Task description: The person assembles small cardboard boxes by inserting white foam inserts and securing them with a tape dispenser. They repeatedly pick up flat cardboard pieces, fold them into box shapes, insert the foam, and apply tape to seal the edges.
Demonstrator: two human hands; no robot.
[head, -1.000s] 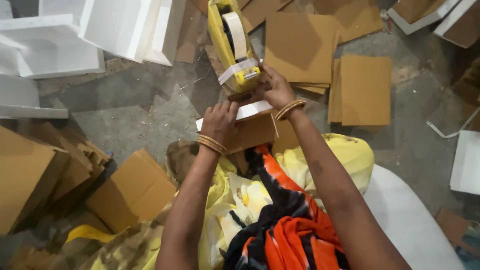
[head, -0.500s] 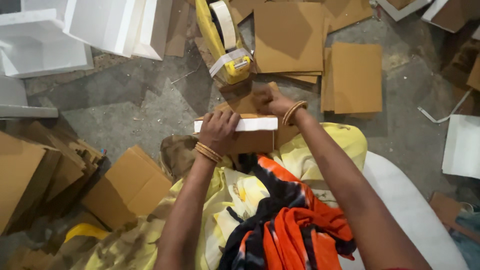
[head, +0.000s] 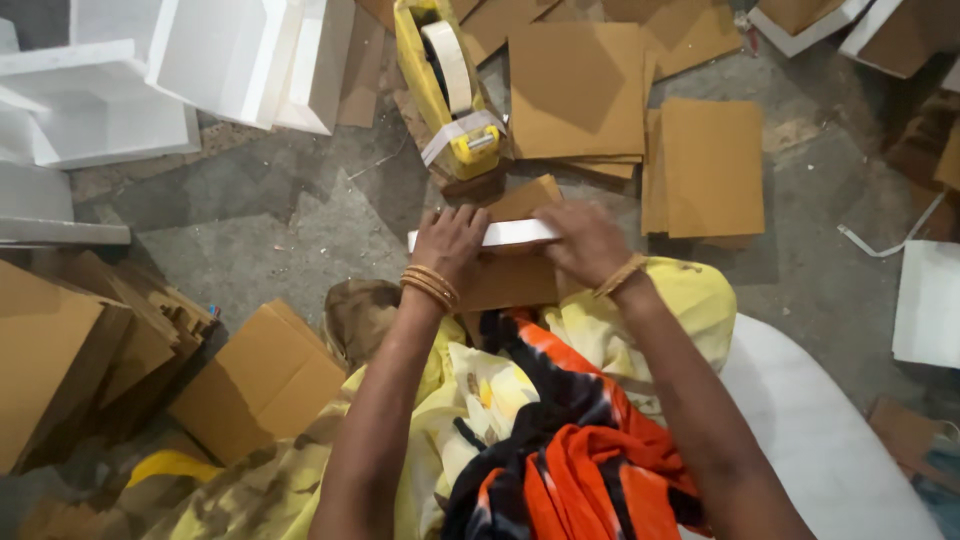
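Both hands, left hand (head: 447, 243) and right hand (head: 585, 240), press on a white foam strip (head: 500, 234) over a cardboard piece (head: 520, 275). Bare floor (head: 270, 220) lies open left; the yellow tape dispenser (head: 445, 85) crowds the far edge. The cardboard's near part hides behind clothing.

White strip (head: 510, 234) lying level, atop brown cardboard piece (head: 515, 275)

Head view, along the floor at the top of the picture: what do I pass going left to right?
White foam pieces → yellow tape dispenser → large flat cardboard sheet → stack of cardboard sheets → white strip → white panel at the right edge.
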